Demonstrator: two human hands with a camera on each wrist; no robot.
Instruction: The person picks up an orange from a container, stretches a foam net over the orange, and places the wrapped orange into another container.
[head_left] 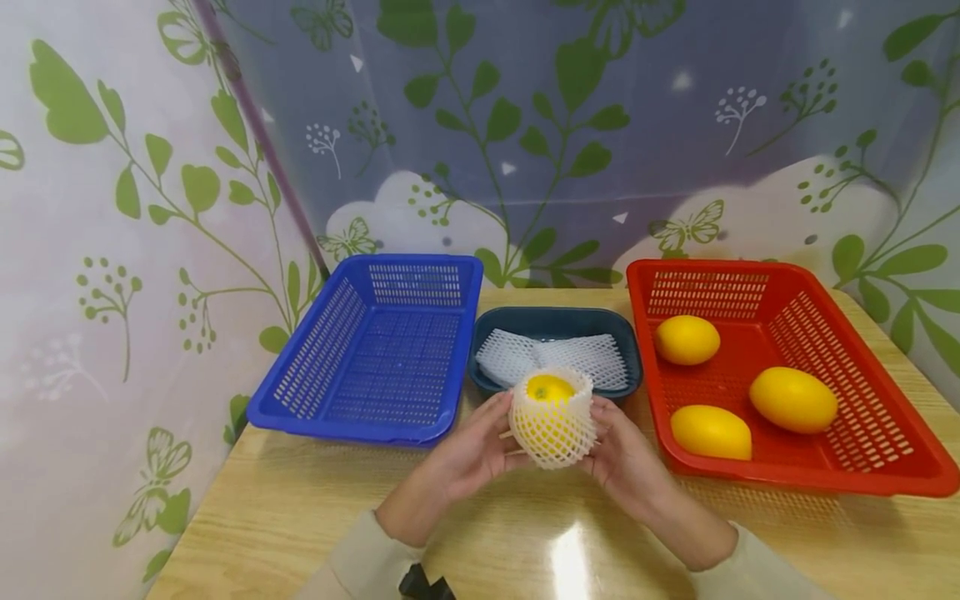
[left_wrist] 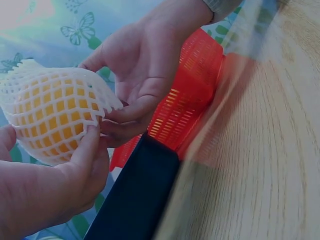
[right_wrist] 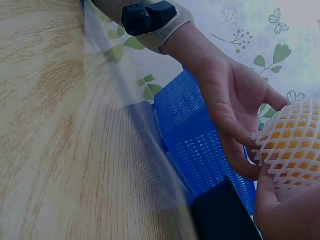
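A yellow, melon-like fruit (head_left: 550,388) sits inside a white foam net sleeve (head_left: 555,429), its top showing through the open upper end. My left hand (head_left: 480,450) grips the sleeved fruit from the left, and my right hand (head_left: 626,462) from the right, above the table. In the left wrist view the fingertips of both hands meet at the edge of the netting (left_wrist: 55,112). The right wrist view shows the left thumb and fingers (right_wrist: 240,135) at the net's rim. Just behind the hands, a dark teal tray (head_left: 555,321) contains more white foam nets (head_left: 581,358).
To the left stands a blue perforated basket (head_left: 397,367) with bare floor. A red basket (head_left: 787,471) on the right contains three yellow fruits, one (head_left: 793,400) near its middle. Both stand on a wooden table (head_left: 315,508) against a patterned curtain (head_left: 525,167).
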